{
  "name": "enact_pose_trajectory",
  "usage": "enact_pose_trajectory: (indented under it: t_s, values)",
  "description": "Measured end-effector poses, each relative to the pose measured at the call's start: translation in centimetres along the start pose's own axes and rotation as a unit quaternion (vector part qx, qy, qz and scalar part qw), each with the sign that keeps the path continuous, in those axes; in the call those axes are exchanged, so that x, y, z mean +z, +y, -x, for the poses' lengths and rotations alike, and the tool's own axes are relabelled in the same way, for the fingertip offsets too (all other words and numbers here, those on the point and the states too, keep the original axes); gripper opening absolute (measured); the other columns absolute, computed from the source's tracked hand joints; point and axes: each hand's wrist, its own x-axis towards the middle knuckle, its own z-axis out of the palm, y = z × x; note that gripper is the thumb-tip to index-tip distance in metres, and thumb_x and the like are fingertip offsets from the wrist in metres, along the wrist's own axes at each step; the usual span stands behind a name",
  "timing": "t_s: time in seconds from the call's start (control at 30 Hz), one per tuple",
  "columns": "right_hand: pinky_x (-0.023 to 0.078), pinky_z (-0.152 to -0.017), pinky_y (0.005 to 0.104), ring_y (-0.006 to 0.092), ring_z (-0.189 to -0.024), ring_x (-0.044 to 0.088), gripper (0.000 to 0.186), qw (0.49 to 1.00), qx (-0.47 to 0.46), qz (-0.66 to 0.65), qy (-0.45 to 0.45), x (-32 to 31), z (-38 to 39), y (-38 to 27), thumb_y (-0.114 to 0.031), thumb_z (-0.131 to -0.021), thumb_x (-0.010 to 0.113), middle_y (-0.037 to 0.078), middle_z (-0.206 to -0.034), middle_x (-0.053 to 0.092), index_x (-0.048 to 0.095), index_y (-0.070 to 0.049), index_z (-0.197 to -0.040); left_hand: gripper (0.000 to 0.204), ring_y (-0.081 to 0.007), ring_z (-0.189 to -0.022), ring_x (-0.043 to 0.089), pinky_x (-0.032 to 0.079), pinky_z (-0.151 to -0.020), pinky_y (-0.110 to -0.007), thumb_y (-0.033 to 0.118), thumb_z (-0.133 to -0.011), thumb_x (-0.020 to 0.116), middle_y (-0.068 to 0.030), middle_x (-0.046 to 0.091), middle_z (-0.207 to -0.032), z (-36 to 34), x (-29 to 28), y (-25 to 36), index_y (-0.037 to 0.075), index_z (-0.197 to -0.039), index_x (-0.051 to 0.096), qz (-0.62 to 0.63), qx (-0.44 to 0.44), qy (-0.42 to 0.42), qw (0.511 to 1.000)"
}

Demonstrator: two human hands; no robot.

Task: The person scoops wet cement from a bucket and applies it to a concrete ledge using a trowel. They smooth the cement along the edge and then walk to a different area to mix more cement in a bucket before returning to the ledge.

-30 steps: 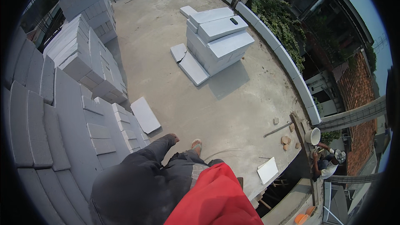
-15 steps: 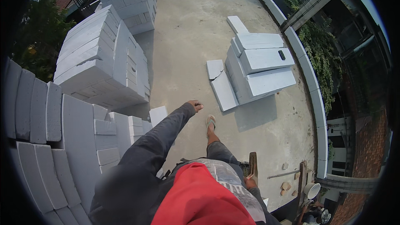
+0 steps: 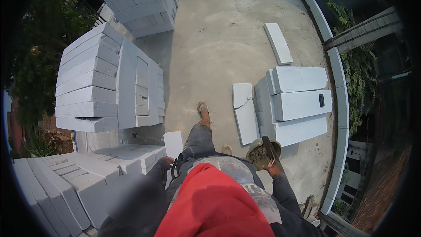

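Note:
My right hand is closed around the end of a flat, dark bar lying across the top of a round bucket, out at my right side. Grey, lumpy mortar shows inside the bucket. Low by my left hip is my left hand, small in view with its fingers not clearly seen; nothing can be made out in it. A pale block stands near it. My sandalled foot is forward on the concrete floor.
White block stacks line the left, with another pile closer in. Ahead right stands a block stack with a small black object on top. A cracked slab lies beside it. A low wall borders the right.
I have moved forward along the floor, and the other foot is now in front. My left arm has swung back to my hip. The bucket in my right hand has come forward into fuller view.

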Motion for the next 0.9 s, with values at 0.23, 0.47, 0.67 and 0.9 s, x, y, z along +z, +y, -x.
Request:
enact_pose_trajectory:
  t_s: [0.23, 0.47, 0.67, 0.9]
  values:
    - [0.052, -0.081, 0.0452, 0.0360, -0.092, 0.070, 0.057, 0.990, -0.089, 0.055, 0.091, -3.6, -11.6, -16.8, -0.050, -0.080, 0.076, 0.022, -0.100, 0.073, 0.073, -0.001, -0.108, 0.029, -0.0264, -0.084, 0.070, 0.054, -0.073, -0.040, 0.037, -0.091, 0.069, -0.0094, 0.074, -0.092, -8.1, -6.9, 14.5, 0.012, -0.106, 0.072, -0.204, -0.057, -0.102, 0.972]
    - [0.052, -0.076, 0.0504, 0.0419, -0.088, 0.069, 0.066, 0.995, -0.070, 0.045, -0.064, -11.8, -15.0, -40.3, -0.049, -0.091, 0.064, 0.026, -0.096, 0.072, 0.053, -0.002, -0.136, 0.033, -0.0255, -0.091, 0.071, 0.054, -0.084, -0.040, 0.040, -0.090, 0.071, -0.0131, 0.075, -0.096, -24.6, -20.0, 62.4, 0.012, -0.106, 0.075, -0.319, 0.198, 0.162, 0.912]
    - [0.052, -0.077, 0.0490, 0.0406, -0.089, 0.069, 0.063, 0.999, -0.037, 0.031, -0.016, -15.9, -26.3, -50.1, -0.049, -0.091, 0.063, 0.026, -0.097, 0.071, 0.055, 0.000, -0.130, 0.038, -0.0215, -0.089, 0.072, 0.054, -0.084, -0.036, 0.038, -0.094, 0.068, -0.0113, 0.074, -0.100, -29.9, -17.5, 105.7, 0.008, -0.118, 0.071, -0.220, 0.348, 0.140, 0.901]
    - [0.052, -0.080, 0.0449, 0.0368, -0.092, 0.070, 0.062, 1.000, 0.020, -0.015, 0.015, -29.9, -38.4, -70.6, -0.050, -0.086, 0.069, 0.024, -0.101, 0.072, 0.063, 0.003, -0.117, 0.034, -0.0176, -0.078, 0.066, 0.054, -0.077, -0.037, 0.035, -0.095, 0.069, -0.0081, 0.073, -0.095, -37.5, -16.7, 124.2, 0.009, -0.116, 0.071, -0.260, 0.365, 0.060, 0.892]
